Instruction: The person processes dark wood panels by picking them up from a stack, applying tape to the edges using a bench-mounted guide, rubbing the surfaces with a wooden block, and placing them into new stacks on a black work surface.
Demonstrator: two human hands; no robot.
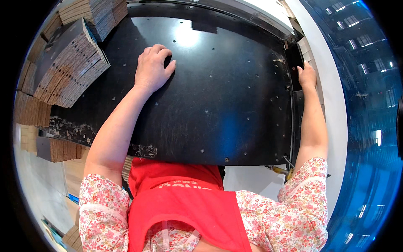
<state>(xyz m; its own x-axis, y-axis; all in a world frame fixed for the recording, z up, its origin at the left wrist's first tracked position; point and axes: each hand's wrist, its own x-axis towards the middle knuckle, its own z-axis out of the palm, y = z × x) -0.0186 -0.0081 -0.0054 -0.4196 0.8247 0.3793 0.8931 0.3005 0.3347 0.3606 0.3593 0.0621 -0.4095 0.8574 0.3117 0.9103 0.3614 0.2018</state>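
Observation:
My left hand [153, 68] rests on the black tabletop [210, 105], its fingers loosely bent, its thumb apart and nothing in it. To the right, just past the tabletop's edge, my right hand [307, 76] is closed at the edge of a narrow dark board [294, 67]. The thumb lies on the board's dark face, while the fingers are partly hidden on its far side. Stacked boards [77, 63] with dark faces and brown, drilled edges stand at the left, a little way from my left hand.
More boards [96, 14] are piled at the far left, and another small stack [58, 149] sits below the tabletop's left corner. A white curved ledge [336, 105] runs along the right, with a blue glossy surface beyond. A yellow fitting [279, 170] with a cable is near the front right corner.

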